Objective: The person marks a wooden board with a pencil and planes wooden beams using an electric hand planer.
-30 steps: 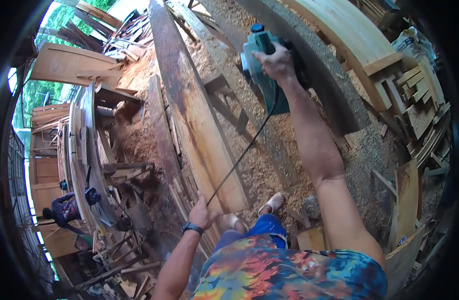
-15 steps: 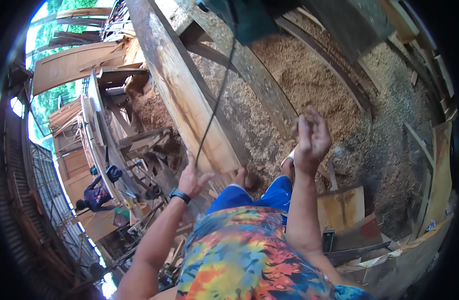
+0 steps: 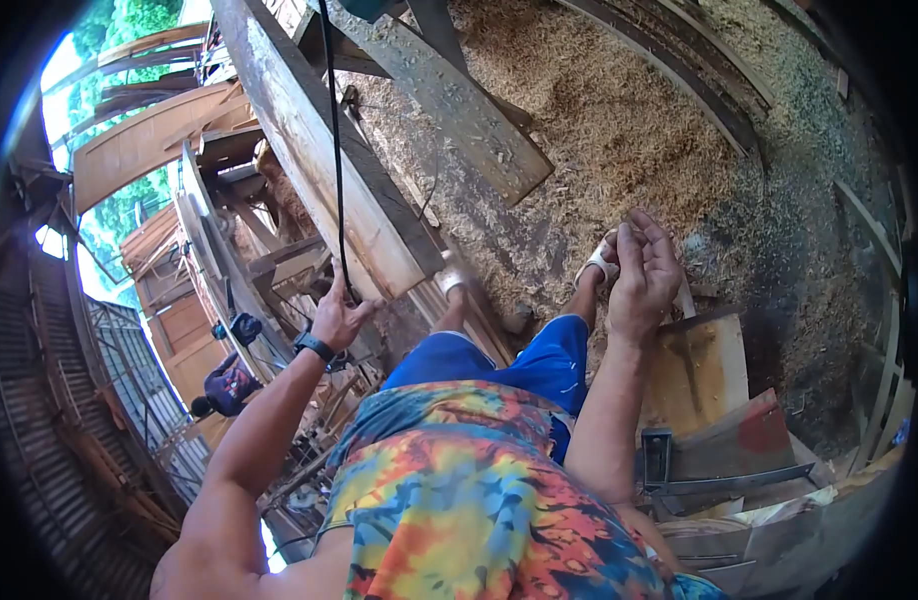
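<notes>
A ground thick with wood shavings [image 3: 599,110] spreads under everything, its outer reaches lost in the dark round border of the view. Two long timbers lie over it side by side, both cut off at the top edge: one broad plank [image 3: 384,250], pale toward its near end, and one dust-covered beam [image 3: 459,110]. One tie-dyed shirt [image 3: 439,500] fills the bottom, its lower part out of view; above it is one pair of blue shorts [image 3: 554,360]. One stained board [image 3: 714,365] lies to the right, below the right forearm. One co-worker [image 3: 227,388] appears far to the left, small and hard to make out.

The two hands are well apart. The right hand [image 3: 644,280] is raised above the ground, fingers loosely curled, with nothing visible in it. The left hand [image 3: 341,312] is just beside the plank's near end, thumb spread from the forefinger; one black cable [image 3: 338,160] runs down into that gap. Whether the fingers grip it cannot be told. Two feet in pale footwear show, the left one blurred. One green tool [image 3: 364,8] is at the top edge by the beam, nearly all cut off. One dark wristband [image 3: 314,346] circles the left wrist.
</notes>
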`<state>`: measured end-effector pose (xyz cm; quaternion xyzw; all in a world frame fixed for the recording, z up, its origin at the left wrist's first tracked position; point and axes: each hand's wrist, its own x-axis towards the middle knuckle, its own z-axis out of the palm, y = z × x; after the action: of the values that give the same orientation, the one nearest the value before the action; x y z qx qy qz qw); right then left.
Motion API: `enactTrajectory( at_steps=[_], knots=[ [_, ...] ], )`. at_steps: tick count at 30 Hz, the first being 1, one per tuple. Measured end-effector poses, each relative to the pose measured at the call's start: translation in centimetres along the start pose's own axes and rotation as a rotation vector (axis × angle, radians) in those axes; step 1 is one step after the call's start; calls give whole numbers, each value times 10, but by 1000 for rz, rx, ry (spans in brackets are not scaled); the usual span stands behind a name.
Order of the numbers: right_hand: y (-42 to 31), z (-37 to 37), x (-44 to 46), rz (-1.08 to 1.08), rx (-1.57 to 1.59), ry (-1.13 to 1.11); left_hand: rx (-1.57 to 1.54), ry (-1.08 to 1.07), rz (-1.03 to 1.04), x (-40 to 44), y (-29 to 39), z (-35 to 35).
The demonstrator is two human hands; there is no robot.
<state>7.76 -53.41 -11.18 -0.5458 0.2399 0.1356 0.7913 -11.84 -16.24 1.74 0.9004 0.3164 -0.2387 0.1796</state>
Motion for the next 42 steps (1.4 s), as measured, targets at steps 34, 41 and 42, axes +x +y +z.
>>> enactTrajectory(
  at_steps=[34, 41, 42],
  knots=[
    [-223, 380, 128, -1050, -1211, -222, -57, 67, 95, -1, 21, 7],
    [-223, 396, 208, -382, -872, -476, -102, 53, 243, -1, 19, 0],
    [-225, 404, 197, -326, -826, -515, -111, 37, 252, 2, 16, 2]
  ],
)
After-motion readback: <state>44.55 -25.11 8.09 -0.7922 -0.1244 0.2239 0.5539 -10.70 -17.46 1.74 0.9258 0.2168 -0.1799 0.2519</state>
